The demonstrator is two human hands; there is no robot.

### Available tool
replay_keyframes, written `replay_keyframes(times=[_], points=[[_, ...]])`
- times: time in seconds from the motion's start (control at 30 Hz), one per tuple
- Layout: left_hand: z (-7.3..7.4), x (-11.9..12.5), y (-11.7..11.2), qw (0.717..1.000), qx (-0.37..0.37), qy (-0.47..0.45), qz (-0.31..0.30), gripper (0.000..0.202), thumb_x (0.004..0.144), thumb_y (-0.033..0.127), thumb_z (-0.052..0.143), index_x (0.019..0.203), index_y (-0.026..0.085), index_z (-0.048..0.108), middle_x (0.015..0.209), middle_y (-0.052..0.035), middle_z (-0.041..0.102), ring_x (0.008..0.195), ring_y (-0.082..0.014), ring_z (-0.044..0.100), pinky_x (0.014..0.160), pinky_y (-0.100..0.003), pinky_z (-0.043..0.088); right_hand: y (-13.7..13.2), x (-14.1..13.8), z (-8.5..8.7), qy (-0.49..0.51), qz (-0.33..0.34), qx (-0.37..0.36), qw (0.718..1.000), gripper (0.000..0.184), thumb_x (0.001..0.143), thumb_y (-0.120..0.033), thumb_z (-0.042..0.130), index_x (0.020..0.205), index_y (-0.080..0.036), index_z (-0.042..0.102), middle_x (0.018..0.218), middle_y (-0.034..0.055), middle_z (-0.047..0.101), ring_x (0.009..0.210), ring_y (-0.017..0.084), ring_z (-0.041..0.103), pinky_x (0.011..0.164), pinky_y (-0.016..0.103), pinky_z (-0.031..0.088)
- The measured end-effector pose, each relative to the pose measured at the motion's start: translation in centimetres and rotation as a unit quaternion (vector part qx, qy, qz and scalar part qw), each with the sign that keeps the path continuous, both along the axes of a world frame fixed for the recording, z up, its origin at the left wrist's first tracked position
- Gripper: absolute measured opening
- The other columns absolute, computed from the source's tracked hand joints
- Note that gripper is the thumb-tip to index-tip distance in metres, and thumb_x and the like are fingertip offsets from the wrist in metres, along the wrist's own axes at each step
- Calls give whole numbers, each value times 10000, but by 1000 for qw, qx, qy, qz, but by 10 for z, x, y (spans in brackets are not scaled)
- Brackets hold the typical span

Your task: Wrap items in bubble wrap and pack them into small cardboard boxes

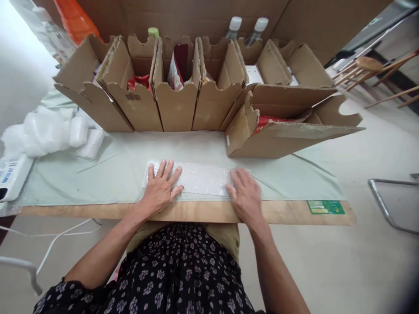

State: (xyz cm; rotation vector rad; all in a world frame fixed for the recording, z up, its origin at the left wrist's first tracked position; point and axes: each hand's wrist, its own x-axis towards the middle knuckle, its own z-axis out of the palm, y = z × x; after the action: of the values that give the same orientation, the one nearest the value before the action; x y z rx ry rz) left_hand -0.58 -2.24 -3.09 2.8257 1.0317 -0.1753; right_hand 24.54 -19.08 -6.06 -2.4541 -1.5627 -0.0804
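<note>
A strip of clear bubble wrap (204,178) lies flat near the front edge of the cloth-covered table. My left hand (161,186) rests on its left end, palm down with the fingers spread. On the right end lies my right hand (245,192), also palm down and somewhat blurred; its thumb stands apart from the other fingers, which point forward. Neither hand has its fingers wrapped round anything. Parts of the wrap are hidden beneath both hands.
A row of open cardboard boxes (178,107) stands along the back, some holding red packets. Another cardboard box (258,144) sits angled at the right. Bubble-wrap rolls (46,131) are heaped at the left, above a white box (15,174). The wooden table edge (196,213) runs before me.
</note>
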Motion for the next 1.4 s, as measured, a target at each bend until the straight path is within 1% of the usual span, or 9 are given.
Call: replay_keyframes(times=[0.13,0.37,0.53,0.63,0.83,0.9,1.03,1.17,1.4], points=[[0,1,-2,1000,1,-8,7,590,1060,446,457,1611,245,406,1724,-149,300,1608,-419,219,1251,-723,143,-39,40,2,-10,-172,23,985,549,1040,-472,351,1355,-125,638,1462,212,614,1337,369,555,1066,529,430],[8,1,-9,997,6,-82,13,551,1047,421,502,1560,222,472,1722,-173,303,1609,-420,212,1250,-722,153,-6,17,8,118,-145,132,974,270,895,-434,544,944,-198,664,1273,181,714,1187,351,614,1007,522,450],[9,20,-31,976,-89,-160,-118,484,1036,414,527,1474,210,560,1627,-147,486,1567,-356,341,1280,-654,199,-9,4,53,339,-162,228,898,278,862,-491,632,812,-219,602,744,20,659,698,194,598,681,335,499],[10,21,-33,948,-184,-242,-93,418,1008,409,563,1357,198,656,1557,-151,567,1524,-353,415,1265,-652,259,4,-20,80,443,-111,249,854,267,867,-461,676,799,-216,596,701,-20,609,632,141,554,604,274,471],[25,-19,-6,725,-446,-482,208,669,928,642,584,1370,142,615,1184,-150,743,1064,-293,724,854,-433,622,76,-89,79,568,53,157,806,237,885,-446,674,900,-212,644,836,12,696,739,149,643,658,274,521],[27,-25,4,686,-462,-495,267,747,851,642,672,1377,118,587,992,-88,738,829,-226,722,672,-336,600,88,-99,73,593,116,120,788,290,887,-447,693,1057,-212,694,1046,54,762,914,181,710,798,310,568],[23,-22,16,740,-381,-457,315,637,754,443,746,1280,101,637,734,42,604,541,-108,541,543,-253,478,75,-87,68,596,102,143,784,281,966,-423,619,1138,-223,714,1106,66,793,929,181,751,876,350,593],[19,-25,20,810,-284,-418,295,513,815,357,614,1275,135,666,747,23,633,626,-137,582,629,-272,484,53,-67,62,500,37,186,845,214,979,-372,611,1072,-223,733,1007,60,808,872,191,760,830,359,606],[14,-41,22,917,-103,-246,298,457,881,255,569,1320,186,675,948,-61,762,799,-217,689,772,-334,516,67,-79,44,347,148,108,920,222,964,-278,568,1045,-230,769,1130,78,796,1101,249,717,1020,443,548]])
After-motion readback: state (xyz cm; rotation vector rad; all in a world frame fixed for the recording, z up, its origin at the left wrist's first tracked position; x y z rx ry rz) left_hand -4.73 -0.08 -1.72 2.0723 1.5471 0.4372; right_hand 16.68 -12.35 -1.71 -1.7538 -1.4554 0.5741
